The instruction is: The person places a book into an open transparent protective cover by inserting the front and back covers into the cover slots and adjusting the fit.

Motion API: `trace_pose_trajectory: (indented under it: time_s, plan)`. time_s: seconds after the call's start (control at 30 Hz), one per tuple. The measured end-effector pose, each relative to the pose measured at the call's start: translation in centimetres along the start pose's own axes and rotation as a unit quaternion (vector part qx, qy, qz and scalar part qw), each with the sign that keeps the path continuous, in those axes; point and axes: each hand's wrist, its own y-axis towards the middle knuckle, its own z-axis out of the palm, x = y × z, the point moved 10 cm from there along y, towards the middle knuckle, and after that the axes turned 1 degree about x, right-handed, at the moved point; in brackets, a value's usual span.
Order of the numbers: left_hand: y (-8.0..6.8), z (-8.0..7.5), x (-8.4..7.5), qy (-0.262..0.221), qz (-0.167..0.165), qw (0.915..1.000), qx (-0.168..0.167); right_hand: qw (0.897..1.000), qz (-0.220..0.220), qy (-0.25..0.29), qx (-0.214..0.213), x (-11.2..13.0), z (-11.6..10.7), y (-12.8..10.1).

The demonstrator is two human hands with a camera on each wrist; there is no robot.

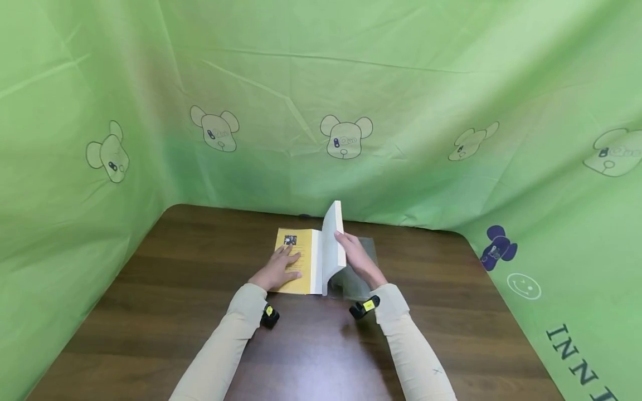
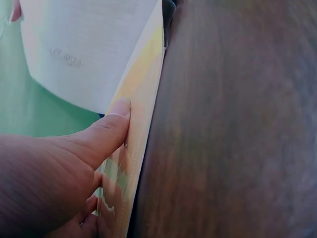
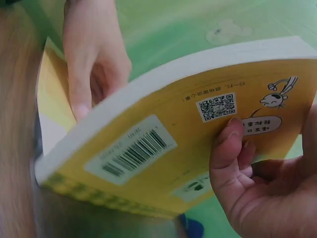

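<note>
While right fingers hold book, flap open

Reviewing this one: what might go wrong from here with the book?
The right hand holds the thick page block raised; if that grip slips, it may flop over. The left hand presses on the yellow flap; a sideways push could crease it. The translucent sheet lies on the raised block's side, so it might bunch underneath.

The book cover is yellow, table grained brown, curtain patterned green.
</note>
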Motion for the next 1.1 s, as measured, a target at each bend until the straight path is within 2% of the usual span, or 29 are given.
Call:
trace_pose_trajectory:
  time_s: [0.23,0.37,0.43,0.53,0.63,0.7,0.77,0.83,0.93,1.0,1.1]
  plan:
    - [0.1,-0.2,0.1,0.002,-0.012,0.9999,-0.001,1.000,0.011,0.007,0.004,-0.4,2.1,0.8]
    - [0.2,-0.5,-0.3,0.009,0.001,0.9999,-0.006,1.000,0.017,-0.012,0.014,-0.6,2.6,0.8]
    - [0.4,-1.1,-0.5,-0.006,0.002,0.9997,-0.023,1.000,0.017,-0.021,0.015,-0.6,2.7,0.8]
    - [0.5,-2.9,0.0,-0.072,-0.020,0.9935,-0.086,1.000,0.016,-0.020,0.012,-0.7,2.6,0.8]
    - [0.6,-4.6,0.7,-0.156,-0.043,0.9753,-0.150,1.000,0.011,-0.011,0.012,-0.9,2.5,0.8]
    - [0.6,-5.1,0.8,-0.208,-0.041,0.9625,-0.169,1.000,0.009,-0.003,0.013,-0.9,2.5,0.7]
    - [0.9,-5.1,0.5,-0.261,-0.027,0.9505,-0.167,1.000,0.008,0.008,0.015,-1.1,2.6,0.7]
    - [1.2,-4.8,0.2,-0.320,-0.010,0.9343,-0.156,1.000,0.010,0.016,0.016,-1.2,2.7,0.7]
    - [1.6,-4.4,-0.1,-0.404,0.004,0.9032,-0.145,1.000,0.009,0.021,0.020,-1.4,2.8,0.6]
    - [1.8,-4.3,-0.2,-0.444,0.008,0.8849,-0.142,0.999,0.006,0.024,0.021,-1.5,2.9,0.6]
    - [1.8,-4.0,0.0,-0.482,0.004,0.8647,-0.142,0.999,0.003,0.032,0.024,-1.6,3.1,0.6]
